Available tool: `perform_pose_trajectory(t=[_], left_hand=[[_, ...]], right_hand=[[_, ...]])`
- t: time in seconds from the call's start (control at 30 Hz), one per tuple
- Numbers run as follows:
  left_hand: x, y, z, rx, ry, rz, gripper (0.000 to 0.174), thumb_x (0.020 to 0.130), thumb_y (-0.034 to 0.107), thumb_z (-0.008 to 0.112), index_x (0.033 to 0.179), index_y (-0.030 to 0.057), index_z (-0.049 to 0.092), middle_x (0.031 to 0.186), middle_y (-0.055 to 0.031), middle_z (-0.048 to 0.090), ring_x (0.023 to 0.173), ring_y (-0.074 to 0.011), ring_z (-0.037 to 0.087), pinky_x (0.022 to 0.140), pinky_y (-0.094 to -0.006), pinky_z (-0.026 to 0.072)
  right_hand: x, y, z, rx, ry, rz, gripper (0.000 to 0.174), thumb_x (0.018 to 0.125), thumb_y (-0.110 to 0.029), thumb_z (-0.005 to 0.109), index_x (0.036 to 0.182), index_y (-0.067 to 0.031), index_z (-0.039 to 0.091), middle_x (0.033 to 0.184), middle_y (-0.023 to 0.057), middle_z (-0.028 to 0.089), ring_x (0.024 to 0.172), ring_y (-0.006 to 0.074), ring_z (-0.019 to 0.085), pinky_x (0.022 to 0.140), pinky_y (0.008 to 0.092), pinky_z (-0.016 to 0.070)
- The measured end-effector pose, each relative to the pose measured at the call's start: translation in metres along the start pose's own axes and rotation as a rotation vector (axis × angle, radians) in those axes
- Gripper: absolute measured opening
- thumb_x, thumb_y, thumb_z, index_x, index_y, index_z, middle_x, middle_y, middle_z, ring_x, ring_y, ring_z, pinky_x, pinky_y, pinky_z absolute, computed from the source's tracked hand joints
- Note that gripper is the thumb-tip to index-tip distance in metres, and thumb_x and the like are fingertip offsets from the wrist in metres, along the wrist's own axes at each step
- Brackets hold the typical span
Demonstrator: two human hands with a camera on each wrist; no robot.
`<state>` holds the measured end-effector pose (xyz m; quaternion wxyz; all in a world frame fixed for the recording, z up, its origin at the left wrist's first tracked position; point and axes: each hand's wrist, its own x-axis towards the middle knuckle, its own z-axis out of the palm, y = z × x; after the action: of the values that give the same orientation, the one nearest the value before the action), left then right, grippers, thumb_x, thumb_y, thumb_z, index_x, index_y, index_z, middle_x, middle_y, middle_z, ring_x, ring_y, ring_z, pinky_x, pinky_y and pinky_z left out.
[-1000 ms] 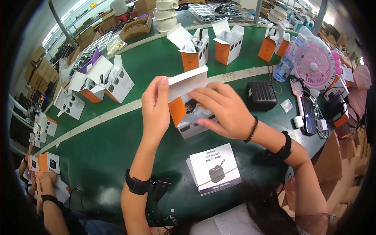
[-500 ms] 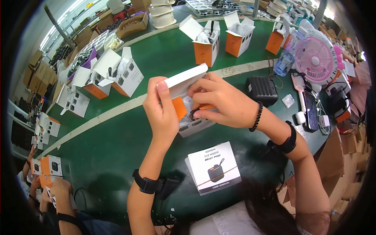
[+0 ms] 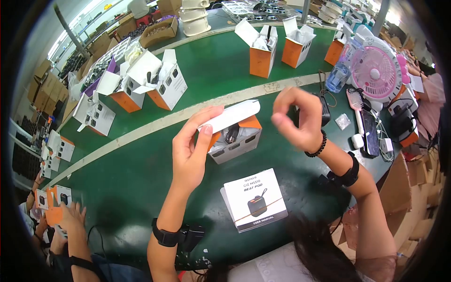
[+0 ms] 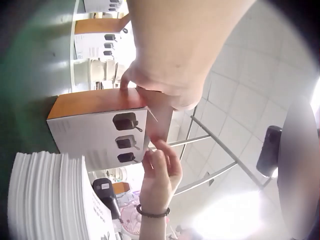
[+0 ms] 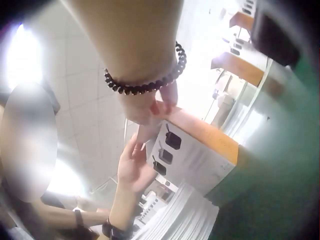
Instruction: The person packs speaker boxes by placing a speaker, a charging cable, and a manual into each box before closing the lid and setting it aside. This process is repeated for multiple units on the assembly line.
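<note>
An orange-and-white speaker box (image 3: 237, 148) stands on the green table with its top partly raised. My left hand (image 3: 190, 150) grips the white lid flap (image 3: 232, 115) between thumb and fingers. Inside the box, a black cable (image 3: 231, 134) lies against clear plastic wrapping. My right hand (image 3: 303, 122) is right of the box in the head view, its fingers loosely curled and nothing visible in them. Both wrist views show the box's printed side (image 4: 97, 135). A stack of user manuals (image 3: 256, 199), banded together, lies in front of the box.
Open boxes (image 3: 167, 84) stand behind on the left, others (image 3: 263, 58) at the back. A black speaker (image 3: 324, 110) sits behind my right hand. Farther right are a pink fan (image 3: 374, 75), a water bottle (image 3: 339, 77), a hairbrush (image 3: 357, 110) and a phone (image 3: 371, 136). Another person's hands (image 3: 70, 218) work at lower left.
My right hand was in the box opening at the cable; it has withdrawn to the right. The lid flap has tilted down over the box, still in my left hand.
</note>
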<state>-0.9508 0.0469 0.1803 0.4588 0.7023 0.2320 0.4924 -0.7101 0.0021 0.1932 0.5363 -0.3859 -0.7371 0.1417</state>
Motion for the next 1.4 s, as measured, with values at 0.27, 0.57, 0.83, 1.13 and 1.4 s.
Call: perform_pose_trajectory(t=[0.27, 0.57, 0.83, 1.13, 1.4], left_hand=[[-0.017, -0.003, -0.028, -0.161, -0.057, -0.079, 0.048, 0.094, 0.008, 0.046, 0.141, 0.001, 0.039, 0.145, -0.0138, 0.04, 0.133, -0.0232, 0.04, 0.109, -0.0352, 0.0311], [-0.034, -0.018, -0.077, -0.187, -0.155, -0.087, 0.043, 0.082, 0.003, 0.054, 0.124, 0.0009, 0.059, 0.144, -0.0145, 0.042, 0.138, -0.0289, 0.034, 0.111, -0.0396, 0.0274], [-0.045, -0.017, -0.097, 0.493, -0.042, 0.277, 0.033, 0.088, 0.004, 0.052, 0.119, 0.0005, 0.061, 0.12, -0.0162, 0.063, 0.126, -0.0394, 0.048, 0.108, -0.05, 0.0298], [-0.071, -0.036, -0.122, 0.818, -0.11, 0.469, 0.041, 0.081, -0.005, 0.053, 0.12, 0.0046, 0.062, 0.129, -0.0098, 0.058, 0.129, -0.0341, 0.046, 0.106, -0.0502, 0.0328], [-0.078, -0.03, -0.151, 0.577, 0.076, 0.327, 0.05, 0.079, 0.004, 0.06, 0.129, 0.0069, 0.054, 0.144, -0.0202, 0.039, 0.128, -0.0384, 0.044, 0.107, -0.0452, 0.0313]], right_hand=[[0.017, 0.007, 0.051, 0.463, -0.165, 0.246, 0.034, 0.089, -0.018, 0.063, 0.119, -0.0029, 0.06, 0.12, 0.0114, 0.06, 0.113, 0.0231, 0.056, 0.099, 0.0364, 0.0412], [0.017, 0.0, 0.077, 0.151, -0.269, -0.015, 0.022, 0.082, -0.006, 0.067, 0.104, -0.0035, 0.067, 0.118, 0.0136, 0.063, 0.114, 0.0285, 0.057, 0.097, 0.0372, 0.0445], [0.016, -0.007, 0.112, -0.07, -0.226, -0.12, 0.028, 0.083, -0.007, 0.064, 0.11, -0.0055, 0.069, 0.121, 0.0133, 0.061, 0.115, 0.0342, 0.055, 0.098, 0.0414, 0.0437], [0.004, 0.0, 0.149, -0.286, -0.248, -0.328, 0.051, 0.072, -0.011, 0.075, 0.121, -0.0109, 0.062, 0.131, 0.0125, 0.054, 0.119, 0.039, 0.049, 0.102, 0.0464, 0.0415], [0.032, -0.029, 0.149, -0.695, -0.053, -0.04, 0.039, 0.07, -0.009, 0.075, 0.106, -0.0108, 0.06, 0.11, 0.0118, 0.055, 0.091, 0.0317, 0.062, 0.075, 0.04, 0.0516]])
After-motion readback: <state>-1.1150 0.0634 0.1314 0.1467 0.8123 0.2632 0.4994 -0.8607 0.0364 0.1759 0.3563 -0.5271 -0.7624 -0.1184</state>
